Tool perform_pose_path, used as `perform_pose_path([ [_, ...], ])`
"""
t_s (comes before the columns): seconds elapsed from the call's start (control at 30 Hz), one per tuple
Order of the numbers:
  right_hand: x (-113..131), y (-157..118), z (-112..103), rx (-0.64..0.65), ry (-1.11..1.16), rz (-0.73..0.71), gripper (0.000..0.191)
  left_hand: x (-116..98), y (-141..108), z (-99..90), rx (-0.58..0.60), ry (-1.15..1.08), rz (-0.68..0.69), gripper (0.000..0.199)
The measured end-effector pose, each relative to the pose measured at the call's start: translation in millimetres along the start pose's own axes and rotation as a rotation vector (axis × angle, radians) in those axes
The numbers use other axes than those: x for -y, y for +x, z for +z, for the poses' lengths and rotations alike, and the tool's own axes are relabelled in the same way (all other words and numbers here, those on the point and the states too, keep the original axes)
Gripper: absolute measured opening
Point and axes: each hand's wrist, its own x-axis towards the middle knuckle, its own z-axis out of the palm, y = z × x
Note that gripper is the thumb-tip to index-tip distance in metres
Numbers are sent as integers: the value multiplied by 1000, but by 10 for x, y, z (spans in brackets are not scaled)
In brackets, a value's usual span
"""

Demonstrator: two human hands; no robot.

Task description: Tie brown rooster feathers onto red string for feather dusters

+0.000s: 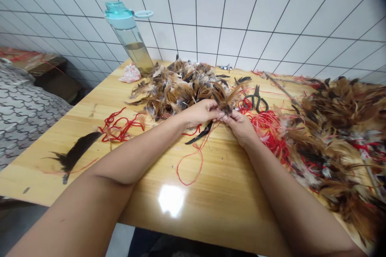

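Pinching feathers [224, 103], left hand [202, 112] and right hand [242, 127] seemingly touch; a bottle [124, 35] holds liquid [138, 55].

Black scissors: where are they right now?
In the head view, the black scissors lie right of centre on the wooden table, just beyond the person's right hand and the heap of red string.

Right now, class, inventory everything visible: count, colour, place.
bottle: one, turquoise-lidded, back left
lump: one, pinkish, beside bottle
loose feathers: many, brownish, centre
dark feathers: several, black, scattered
cords: many, red, scattered
scissors: one, black, right of centre
feather heap: one, brown, right
table: one, yellowish, centre
tiled wall: one, white, back
cloth: one, whitish, left
ledge: one, brown, left
feather bunch: one, brown, between hands
left hand: one, on bunch
right hand: one, on bunch
forearms: two, front
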Motion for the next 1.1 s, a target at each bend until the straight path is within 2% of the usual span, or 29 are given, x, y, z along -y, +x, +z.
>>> perform_pose_path([
  [0.13,-2,-5,6,-37,-48,-19,31,8,10,-1,-25,15,-28,34],
  [0.3,83,-49,46,-79,12,26,33,3,23,20,-94,-342,-76,35],
  [0.43,93,-50,56,-68,5,21,34,6,22,23,-85,-470,-174,36],
  [0.7,38,-39,39,-77,-57,-14,29,21,9,40,-53,-447,-214,38],
  [0.9,-39,-33,20,-68,-100,-36,31,9,10,48,-58,-371,-189,37],
  [1.1,69,-49,38,-82,-110,20,36,6,27,20,-120,-308,-105,34],
])
